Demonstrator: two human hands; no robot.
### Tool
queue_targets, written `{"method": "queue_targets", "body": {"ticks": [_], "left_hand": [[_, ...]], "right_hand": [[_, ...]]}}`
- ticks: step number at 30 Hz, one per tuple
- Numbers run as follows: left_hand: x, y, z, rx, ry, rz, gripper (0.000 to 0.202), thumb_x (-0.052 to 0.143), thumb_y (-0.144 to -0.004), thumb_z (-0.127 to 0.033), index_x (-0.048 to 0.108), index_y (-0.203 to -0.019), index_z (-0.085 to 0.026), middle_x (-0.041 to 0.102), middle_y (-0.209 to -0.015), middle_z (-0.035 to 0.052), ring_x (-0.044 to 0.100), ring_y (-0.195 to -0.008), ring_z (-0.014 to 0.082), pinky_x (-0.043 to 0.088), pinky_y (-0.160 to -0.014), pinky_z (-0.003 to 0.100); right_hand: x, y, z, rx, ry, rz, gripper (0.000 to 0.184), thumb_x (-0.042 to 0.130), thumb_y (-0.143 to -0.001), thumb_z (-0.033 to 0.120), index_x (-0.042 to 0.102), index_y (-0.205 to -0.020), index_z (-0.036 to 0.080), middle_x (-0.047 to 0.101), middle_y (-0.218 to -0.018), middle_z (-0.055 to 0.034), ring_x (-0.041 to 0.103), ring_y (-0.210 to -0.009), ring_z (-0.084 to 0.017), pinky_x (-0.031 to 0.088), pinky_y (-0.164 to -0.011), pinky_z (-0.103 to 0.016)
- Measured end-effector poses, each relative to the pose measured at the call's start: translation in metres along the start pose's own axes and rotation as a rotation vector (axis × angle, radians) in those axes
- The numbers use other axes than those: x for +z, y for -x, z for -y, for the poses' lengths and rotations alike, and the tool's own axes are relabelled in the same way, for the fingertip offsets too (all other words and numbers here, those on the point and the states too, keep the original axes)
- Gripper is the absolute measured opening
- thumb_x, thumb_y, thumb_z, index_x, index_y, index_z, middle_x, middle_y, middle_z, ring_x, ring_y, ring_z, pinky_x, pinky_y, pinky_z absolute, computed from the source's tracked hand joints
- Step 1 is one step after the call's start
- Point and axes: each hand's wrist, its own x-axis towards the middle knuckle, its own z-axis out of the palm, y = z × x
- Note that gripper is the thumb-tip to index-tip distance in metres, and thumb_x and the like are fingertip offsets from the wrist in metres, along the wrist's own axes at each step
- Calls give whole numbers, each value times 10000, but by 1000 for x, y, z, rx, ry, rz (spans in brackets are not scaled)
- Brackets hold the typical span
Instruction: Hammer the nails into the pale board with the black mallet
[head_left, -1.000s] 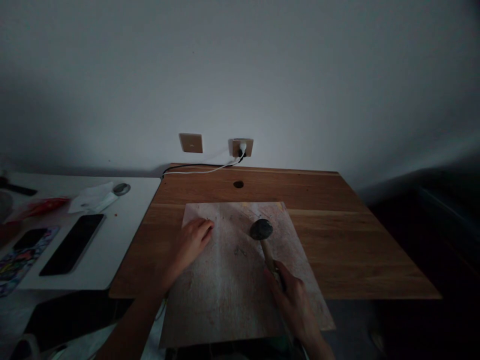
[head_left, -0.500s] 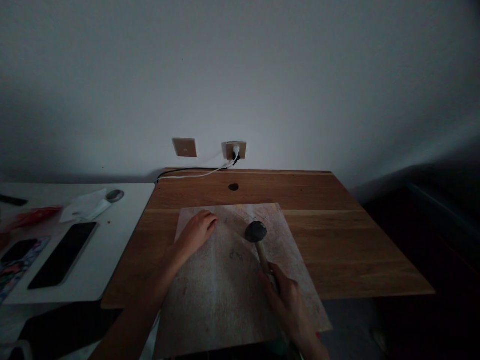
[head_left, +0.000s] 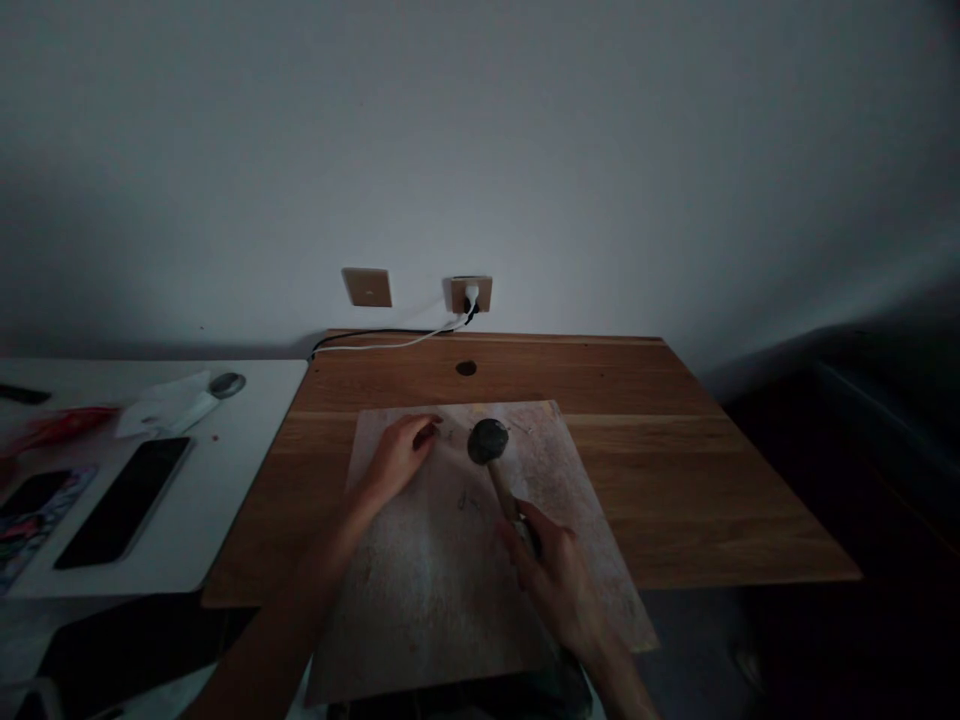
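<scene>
A pale worn board (head_left: 450,590) lies on the brown wooden table (head_left: 675,470) and juts over its front edge. My right hand (head_left: 551,575) is closed round the wooden handle of a mallet with a dark round head (head_left: 487,441), which is over the board's far part. My left hand (head_left: 401,452) rests on the board's far left area, its fingertips pinched together just left of the mallet head. Whatever they pinch is too small to name. Faint small marks show on the board near its middle.
A white table (head_left: 225,480) adjoins on the left with a black phone (head_left: 124,500), another phone on a colourful mat (head_left: 22,510), white paper and a small round metal object (head_left: 226,383). Wall sockets (head_left: 470,293) with plugged cables are behind. A hole (head_left: 466,368) is in the tabletop.
The mallet head has moved left and farther along the board, closer to my left hand. My left fingertips have drawn together near it. The view has shifted slightly.
</scene>
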Motion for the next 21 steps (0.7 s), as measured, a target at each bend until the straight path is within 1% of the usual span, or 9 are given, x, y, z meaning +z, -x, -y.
{"method": "queue_targets", "body": {"ticks": [2,3,6,9,13,16,18,21], "left_hand": [[0,0,1,-28,44,-2,380,609,-844,-28,702,-1173,-194,749,-967,38,710,-842,160,584,-854,330],[0,0,1,-32,58,-10,396,608,-833,-24,698,-1179,-194,748,-980,39,710,-851,159,583,-861,331],[0,0,-1,-44,64,-42,357,634,-812,-42,710,-1130,-184,737,-1007,46,705,-882,169,579,-861,330],[0,-1,-3,-85,56,-45,368,649,-815,-63,707,-1155,-192,740,-937,24,700,-841,174,575,-819,322],[0,-1,-3,-103,84,-45,483,622,-809,-41,670,-1261,-207,761,-931,19,713,-843,182,569,-808,318],[0,-1,-2,-114,89,-47,476,638,-811,-51,663,-1260,-209,764,-911,16,715,-828,184,570,-810,321],[1,0,0,-119,83,-43,471,654,-801,-51,663,-1246,-204,765,-913,20,717,-829,192,569,-803,322],[2,1,1,-107,67,-41,486,650,-791,-43,660,-1252,-197,768,-966,41,722,-882,213,570,-827,342]], "right_hand": [[5,-10,8,-30,-8,16,489,511,-983,539,724,-1140,128,644,-615,8,620,-490,-158,449,-473,-235],[7,-15,12,-43,-5,21,473,510,-985,532,725,-1122,133,642,-614,9,621,-491,-156,446,-475,-233],[16,-28,20,-72,20,32,430,518,-989,510,724,-1093,147,630,-598,16,623,-492,-154,435,-481,-230],[24,-38,25,-105,48,39,406,521,-989,475,717,-1133,151,643,-610,13,637,-518,-159,440,-507,-234],[30,-43,27,-130,86,29,380,525,-979,447,733,-1072,144,657,-612,-3,647,-546,-169,436,-541,-245],[33,-45,26,-139,88,12,412,504,-988,470,722,-1094,136,655,-610,-2,618,-519,-159,416,-527,-244],[33,-45,26,-152,99,8,409,505,-986,475,721,-1074,139,658,-620,-4,607,-525,-158,402,-529,-246],[33,-44,26,-161,106,20,390,507,-987,470,726,-1042,152,672,-645,-9,620,-555,-163,402,-544,-245]]}}
